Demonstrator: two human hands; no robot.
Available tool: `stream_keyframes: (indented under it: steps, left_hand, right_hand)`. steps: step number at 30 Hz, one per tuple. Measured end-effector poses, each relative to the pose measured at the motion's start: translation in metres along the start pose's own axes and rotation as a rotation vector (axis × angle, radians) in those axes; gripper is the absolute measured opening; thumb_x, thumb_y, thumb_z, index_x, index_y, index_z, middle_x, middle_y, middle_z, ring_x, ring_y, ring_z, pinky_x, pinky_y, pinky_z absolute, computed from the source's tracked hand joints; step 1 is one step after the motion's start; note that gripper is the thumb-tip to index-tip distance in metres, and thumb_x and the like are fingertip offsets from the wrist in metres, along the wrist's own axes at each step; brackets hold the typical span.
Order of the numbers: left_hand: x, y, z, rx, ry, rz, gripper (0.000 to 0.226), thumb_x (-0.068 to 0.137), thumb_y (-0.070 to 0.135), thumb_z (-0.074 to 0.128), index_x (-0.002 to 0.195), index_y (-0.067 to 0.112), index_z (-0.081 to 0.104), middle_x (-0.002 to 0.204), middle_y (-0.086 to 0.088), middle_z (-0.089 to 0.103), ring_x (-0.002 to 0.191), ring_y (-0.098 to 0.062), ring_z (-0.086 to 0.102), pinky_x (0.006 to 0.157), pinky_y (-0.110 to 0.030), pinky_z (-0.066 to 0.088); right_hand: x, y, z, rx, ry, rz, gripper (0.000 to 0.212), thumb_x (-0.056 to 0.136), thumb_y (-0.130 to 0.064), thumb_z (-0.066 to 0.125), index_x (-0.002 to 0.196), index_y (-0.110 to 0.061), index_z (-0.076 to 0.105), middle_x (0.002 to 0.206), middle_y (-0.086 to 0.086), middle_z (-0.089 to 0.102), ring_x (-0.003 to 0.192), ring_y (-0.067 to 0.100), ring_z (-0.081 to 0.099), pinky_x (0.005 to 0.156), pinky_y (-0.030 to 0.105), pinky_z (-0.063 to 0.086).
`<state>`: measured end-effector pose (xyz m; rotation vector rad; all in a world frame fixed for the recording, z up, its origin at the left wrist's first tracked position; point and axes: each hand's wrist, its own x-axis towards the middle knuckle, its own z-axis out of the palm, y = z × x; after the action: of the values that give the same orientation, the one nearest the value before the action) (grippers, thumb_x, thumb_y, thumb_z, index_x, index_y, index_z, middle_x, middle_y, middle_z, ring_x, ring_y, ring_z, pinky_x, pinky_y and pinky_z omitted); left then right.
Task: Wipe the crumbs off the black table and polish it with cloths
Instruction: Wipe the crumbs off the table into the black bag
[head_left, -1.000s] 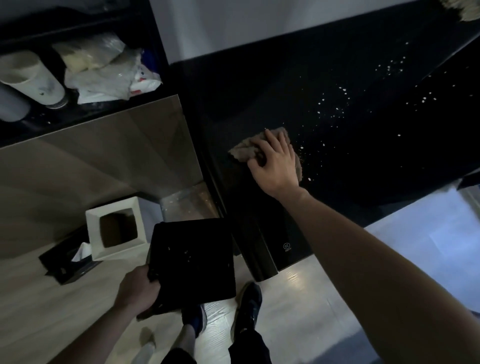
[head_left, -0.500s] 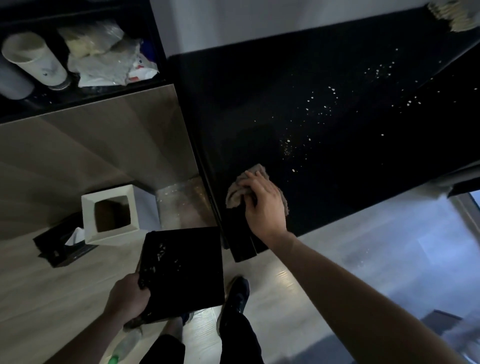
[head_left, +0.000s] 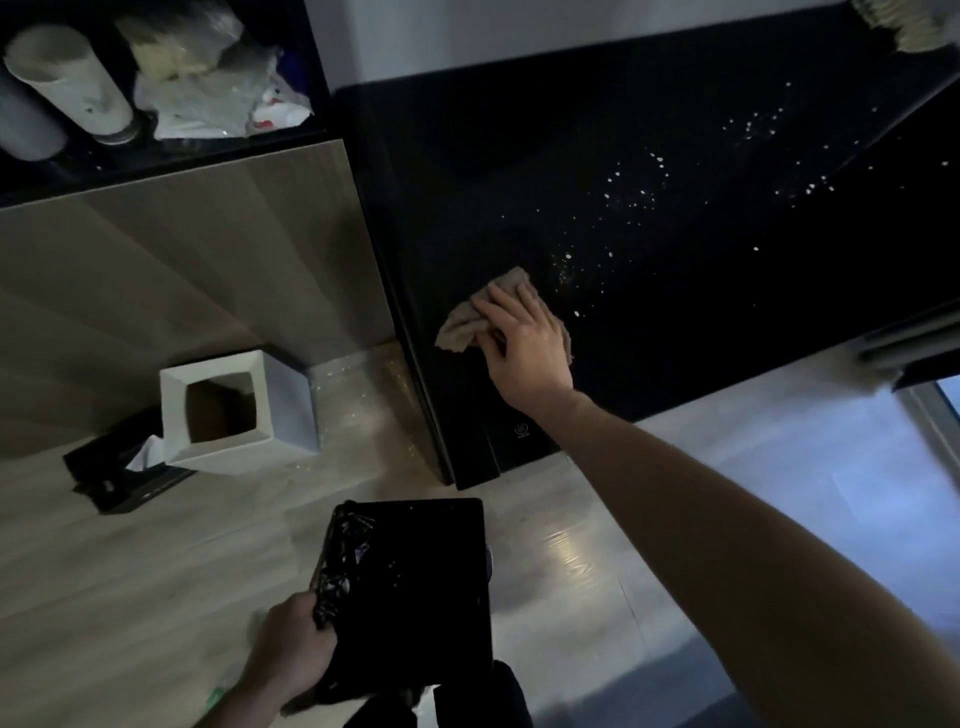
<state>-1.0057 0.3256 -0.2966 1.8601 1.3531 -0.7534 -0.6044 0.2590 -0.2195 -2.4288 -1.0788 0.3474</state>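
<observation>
The black table (head_left: 519, 171) fills the upper right, its top dotted with pale crumbs (head_left: 639, 192) in the middle and toward the far right. My right hand (head_left: 524, 348) presses a crumpled beige cloth (head_left: 460, 325) onto the table near its left front corner. My left hand (head_left: 291, 649) grips the rim of a black bin (head_left: 431, 587) lined with a black bag, held low over the floor in front of the table. A few pale crumbs lie inside the bin. A second pale cloth (head_left: 914, 21) sits at the table's far right corner.
A white square bin (head_left: 228, 410) stands on the wooden floor left of the table, with a black tissue box (head_left: 114, 467) beside it. A dark shelf (head_left: 156, 150) at top left holds paper cups and plastic bags. Crumbs lie scattered on the floor by the table's edge.
My right hand first dragged the cloth toward the table's front corner, then slid it back a little. The black bin moved lower and right, away from the table edge.
</observation>
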Motion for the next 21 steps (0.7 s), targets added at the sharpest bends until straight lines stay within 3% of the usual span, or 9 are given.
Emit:
stream_keyframes:
  steps: [3,7,9,12,15,17,20,21]
  left_hand:
    - [-0.006,0.015,0.015,0.004,-0.050,0.040,0.017,0.088,0.029,0.063,0.084,0.014,0.067,0.075,0.001,0.069,0.072,-0.025,0.063,0.062,-0.033,0.045]
    - [-0.013,0.038,0.032,-0.013,-0.088,0.057,0.013,0.086,0.022,0.063,0.075,0.017,0.057,0.079,-0.004,0.067,0.090,-0.034,0.072,0.067,-0.033,0.047]
    - [-0.018,0.050,0.037,0.013,-0.108,0.072,0.014,0.085,0.020,0.061,0.075,0.018,0.053,0.088,-0.009,0.071,0.097,-0.035,0.071,0.072,-0.034,0.049]
    - [-0.025,0.072,0.045,-0.010,-0.106,0.084,0.017,0.085,0.017,0.060,0.073,0.019,0.049,0.097,-0.013,0.074,0.102,-0.036,0.071,0.076,-0.033,0.050]
    - [-0.031,0.094,0.054,-0.032,-0.082,0.083,0.020,0.085,0.017,0.060,0.071,0.020,0.047,0.103,-0.015,0.075,0.104,-0.036,0.071,0.079,-0.034,0.051]
    - [-0.033,0.109,0.061,-0.047,-0.086,0.081,0.022,0.086,0.016,0.060,0.069,0.020,0.045,0.095,-0.013,0.070,0.097,-0.035,0.069,0.075,-0.031,0.047]
    - [-0.035,0.130,0.072,-0.065,-0.094,0.097,0.004,0.087,0.018,0.059,0.088,0.015,0.061,0.089,-0.005,0.063,0.087,-0.029,0.063,0.077,-0.031,0.049]
    - [-0.036,0.136,0.077,-0.084,-0.096,0.092,0.011,0.088,0.018,0.059,0.096,0.013,0.064,0.090,-0.005,0.065,0.084,-0.027,0.062,0.077,-0.032,0.051]
  right_hand:
    - [-0.036,0.001,0.004,0.010,0.062,-0.028,0.043,0.105,-0.026,0.058,0.148,-0.032,0.059,0.162,-0.009,0.048,0.159,0.018,0.030,0.129,0.040,0.019]
    - [-0.084,0.008,0.000,0.010,0.043,-0.019,0.043,0.104,-0.019,0.058,0.145,-0.031,0.062,0.160,-0.012,0.050,0.158,0.015,0.032,0.126,0.032,0.018]
    - [-0.091,0.009,-0.008,0.070,0.005,-0.010,0.045,0.102,-0.012,0.056,0.143,-0.030,0.063,0.158,-0.011,0.053,0.155,0.015,0.037,0.126,0.039,0.029]
    - [-0.078,0.005,-0.029,0.302,0.087,0.053,0.045,0.100,-0.001,0.055,0.138,-0.022,0.067,0.143,-0.005,0.065,0.135,0.013,0.059,0.113,0.041,0.051]
    - [-0.050,0.011,-0.052,0.372,0.179,0.105,0.039,0.104,-0.005,0.056,0.138,-0.023,0.066,0.140,-0.005,0.067,0.132,0.010,0.061,0.111,0.037,0.053]
    - [-0.030,0.022,-0.063,0.351,0.169,0.082,0.037,0.105,-0.010,0.056,0.138,-0.025,0.065,0.138,-0.008,0.067,0.128,0.009,0.063,0.108,0.036,0.055]
    - [-0.011,0.042,-0.066,0.277,0.069,-0.071,0.036,0.105,-0.012,0.058,0.138,-0.023,0.065,0.136,-0.009,0.068,0.124,0.007,0.064,0.107,0.035,0.056]
    - [-0.007,0.049,-0.062,0.231,0.017,-0.135,0.036,0.104,-0.013,0.060,0.139,-0.023,0.066,0.141,-0.006,0.066,0.131,0.011,0.062,0.113,0.039,0.052]
